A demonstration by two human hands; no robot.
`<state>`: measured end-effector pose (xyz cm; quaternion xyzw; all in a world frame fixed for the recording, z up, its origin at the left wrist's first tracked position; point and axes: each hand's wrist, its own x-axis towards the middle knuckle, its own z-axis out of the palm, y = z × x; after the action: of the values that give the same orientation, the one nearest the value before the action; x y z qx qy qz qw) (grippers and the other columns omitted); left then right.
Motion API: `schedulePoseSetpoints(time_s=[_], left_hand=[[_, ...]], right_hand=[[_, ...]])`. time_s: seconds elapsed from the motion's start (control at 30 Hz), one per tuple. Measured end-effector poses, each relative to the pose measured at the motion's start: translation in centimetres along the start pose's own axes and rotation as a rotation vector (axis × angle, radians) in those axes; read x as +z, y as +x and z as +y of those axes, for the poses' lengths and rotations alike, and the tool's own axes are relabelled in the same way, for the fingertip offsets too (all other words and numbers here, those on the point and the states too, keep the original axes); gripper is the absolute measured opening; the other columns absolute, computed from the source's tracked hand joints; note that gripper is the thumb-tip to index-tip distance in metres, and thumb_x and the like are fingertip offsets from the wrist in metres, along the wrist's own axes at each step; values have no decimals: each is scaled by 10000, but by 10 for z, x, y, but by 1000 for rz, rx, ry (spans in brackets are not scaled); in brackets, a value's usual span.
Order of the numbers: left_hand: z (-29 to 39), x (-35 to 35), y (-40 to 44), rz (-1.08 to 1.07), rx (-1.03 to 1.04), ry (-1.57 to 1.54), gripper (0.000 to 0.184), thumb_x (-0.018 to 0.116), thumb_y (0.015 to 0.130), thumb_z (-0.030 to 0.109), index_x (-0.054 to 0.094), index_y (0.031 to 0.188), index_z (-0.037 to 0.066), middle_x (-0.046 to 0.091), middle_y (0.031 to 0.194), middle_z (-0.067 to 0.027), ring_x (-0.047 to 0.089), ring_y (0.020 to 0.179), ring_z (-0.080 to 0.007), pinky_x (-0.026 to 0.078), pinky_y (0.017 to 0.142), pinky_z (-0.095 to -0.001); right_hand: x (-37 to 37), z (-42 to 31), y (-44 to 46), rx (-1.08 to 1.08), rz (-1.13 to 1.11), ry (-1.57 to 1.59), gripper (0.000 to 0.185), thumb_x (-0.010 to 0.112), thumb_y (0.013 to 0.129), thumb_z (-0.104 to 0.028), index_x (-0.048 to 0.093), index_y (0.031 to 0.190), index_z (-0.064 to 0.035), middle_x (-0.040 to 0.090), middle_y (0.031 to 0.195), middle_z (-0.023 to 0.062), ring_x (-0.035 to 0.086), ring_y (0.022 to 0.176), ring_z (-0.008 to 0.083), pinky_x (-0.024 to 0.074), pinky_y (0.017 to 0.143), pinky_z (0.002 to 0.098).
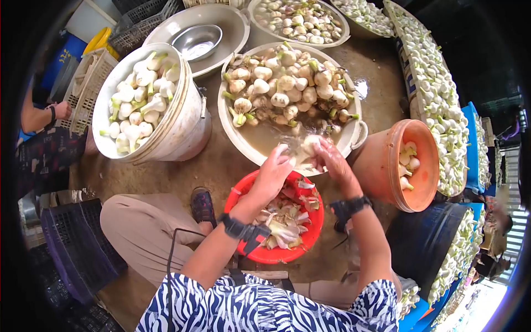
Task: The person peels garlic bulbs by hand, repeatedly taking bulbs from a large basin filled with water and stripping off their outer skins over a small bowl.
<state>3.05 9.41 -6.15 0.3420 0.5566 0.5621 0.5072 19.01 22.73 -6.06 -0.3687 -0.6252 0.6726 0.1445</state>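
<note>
My right hand (pixel 334 161) is closed around a pale garlic bulb (pixel 313 145) at the near rim of a wide basin (pixel 228 119). Close by on the left, my left hand (pixel 273 170) has its fingers bent together. Whatever may lie between them is too small to make out. Unpeeled garlic bulbs (pixel 287 83) are heaped in the basin's murky water, which looks stirred near my hands. Below both hands stands a red bowl (pixel 315 229) full of garlic peelings (pixel 282 221).
A white bucket (pixel 185 124) of cleaned garlic stands left, an orange bucket (pixel 381 160) with a few bulbs right. Behind are a basin with a metal bowl (pixel 197 42) and another garlic basin (pixel 345 33). Garlic heaps (pixel 434 88) line the right. Another person's hand (pixel 62 110) shows far left.
</note>
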Motion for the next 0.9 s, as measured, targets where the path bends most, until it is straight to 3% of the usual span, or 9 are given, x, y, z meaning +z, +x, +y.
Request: schedulePoseSetpoints(time_s=[0.07,0.13,0.23,0.3,0.4,0.57,0.77,0.83,0.9], left_hand=[[12,6,-5,-9,-53,-196,394,539,933,161,467,1282,-7,607,1095,-84,621,919,-173,510,813,-293],[26,7,-17,-223,-169,-510,374,549,939,181,483,1252,-12,607,1101,-89,628,935,-166,524,810,-291],[39,-2,-48,-181,-165,-536,366,592,903,138,493,1223,-11,614,1094,-89,646,916,-167,550,777,-287],[48,-5,-63,-106,-123,-471,352,626,852,62,528,1179,-24,632,1013,-72,631,831,-113,549,678,-237],[58,-12,-79,-149,-105,-467,381,647,829,44,526,1184,-26,627,990,-75,632,832,-117,551,687,-235],[70,-11,-101,-5,-2,-437,307,651,810,-30,512,1083,-32,622,952,-114,650,817,-150,568,664,-259],[81,-16,-117,23,25,-318,320,693,806,32,544,1085,-19,639,935,-96,645,826,-136,556,701,-250],[79,-20,-116,16,46,-261,312,696,804,38,554,1076,-20,642,932,-97,645,823,-135,555,694,-251],[73,-24,-115,1,75,-197,309,701,797,33,572,1074,-18,647,937,-101,646,829,-134,553,690,-261]], right_hand=[[39,-31,-41,-2,66,304,346,465,979,-326,562,1165,-51,538,714,-46,447,553,20,351,451,169],[57,-30,-60,-26,138,137,351,408,1007,-299,594,1134,-29,538,705,-39,447,567,31,369,491,200],[72,-37,-80,-123,198,-59,282,480,981,-214,616,1105,0,598,730,24,525,613,88,431,536,243],[88,-47,-94,-381,468,-398,200,586,904,-116,647,1042,16,653,786,103,605,682,171,482,618,285],[98,-71,-110,-399,363,-425,156,631,844,-51,666,979,19,672,867,146,640,757,234,497,684,311],[114,-87,-132,-377,327,-477,144,608,859,-46,667,974,17,663,840,149,640,733,239,499,676,316],[134,-93,-139,-360,316,-478,82,586,861,-41,634,881,22,635,764,148,619,661,273,493,601,354],[138,-83,-135,-631,431,-791,79,594,836,-57,591,789,6,604,721,153,595,630,309,477,558,382],[142,-78,-136,-599,477,-832,82,600,819,-70,582,774,-3,598,720,153,588,630,323,470,548,390]])
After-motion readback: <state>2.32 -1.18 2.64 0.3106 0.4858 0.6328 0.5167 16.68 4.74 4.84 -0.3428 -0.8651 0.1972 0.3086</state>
